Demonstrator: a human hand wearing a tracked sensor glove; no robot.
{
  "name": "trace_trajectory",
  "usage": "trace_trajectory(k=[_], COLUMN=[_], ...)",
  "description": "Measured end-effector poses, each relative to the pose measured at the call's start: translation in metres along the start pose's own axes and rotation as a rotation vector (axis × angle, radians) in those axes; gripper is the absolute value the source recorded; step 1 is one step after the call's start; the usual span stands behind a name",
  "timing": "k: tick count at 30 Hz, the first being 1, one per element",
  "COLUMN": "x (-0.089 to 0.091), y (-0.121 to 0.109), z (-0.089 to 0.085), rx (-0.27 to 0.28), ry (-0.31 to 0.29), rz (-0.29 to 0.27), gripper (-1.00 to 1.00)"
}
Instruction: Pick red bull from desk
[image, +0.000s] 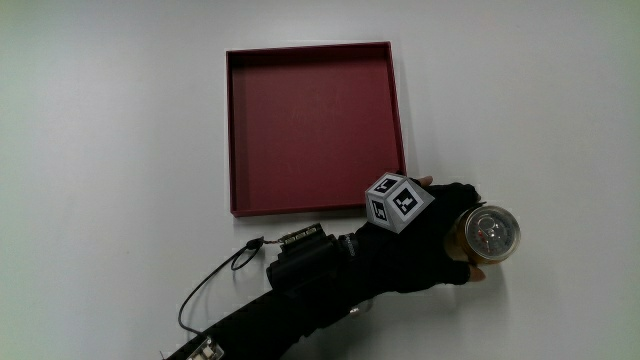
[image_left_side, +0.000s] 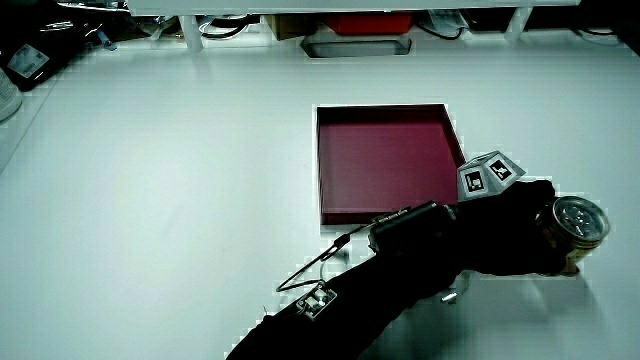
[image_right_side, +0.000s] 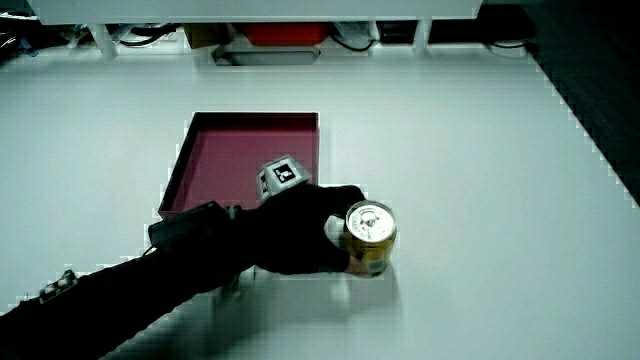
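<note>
Fingers of the hand (image: 425, 240) are wrapped around the can (image: 489, 235), which I see standing upright on the white table (image: 110, 150) with its silver top facing up. From the main view I read the can at about four o'clock from the shallow red tray (image: 315, 125), just off the tray's corner nearest the person and not touching it. The patterned cube (image: 398, 202) on the back of the glove sits between the tray's corner and the can. In both side views the can (image_left_side: 578, 228) (image_right_side: 369, 236) looks gold on its side, and I think its base is on the table, though the glove hides part of it. My forearm (image: 300, 300) runs from the hand toward seven o'clock, carrying a black box (image: 300, 255) at the wrist with a thin cable (image: 215, 285) looping onto the table beside it.
</note>
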Motion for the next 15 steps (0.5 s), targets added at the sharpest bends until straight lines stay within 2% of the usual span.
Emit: trace_trajectory(k=[13, 15], x=[0.0016, 0.0033], y=[-0.0018, -0.0026], z=[-0.0037, -0.0036], rx=[0.046, 0.032], ry=[0.014, 0.007], rz=[0.001, 0.033], gripper=[0.93, 1.00])
